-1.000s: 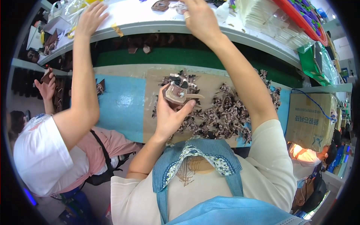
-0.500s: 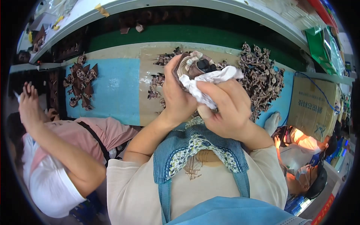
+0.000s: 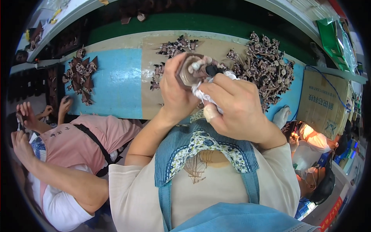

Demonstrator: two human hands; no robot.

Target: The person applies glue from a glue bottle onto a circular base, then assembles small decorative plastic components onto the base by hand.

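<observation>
Since half a second ago, both hands sit higher: the left hand [image 3: 176, 96] grips the brown piece [image 3: 190, 73], the right hand [image 3: 235, 108] presses a white cloth [image 3: 205, 92] on it. Wiping seems underway; a large pile [image 3: 266, 69] waits on the worktop [image 3: 116, 85].

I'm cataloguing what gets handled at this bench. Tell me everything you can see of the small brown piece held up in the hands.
The small brown piece is a rounded, glossy brown-and-tan object, moulded-looking, with a pale knob and a black tip near its top. It is held above the bench, close to the chest. The left hand wraps around its left side; the right hand presses a crumpled white cloth against its right side. Its lower part is hidden by fingers and cloth, so its full shape cannot be told.
</observation>
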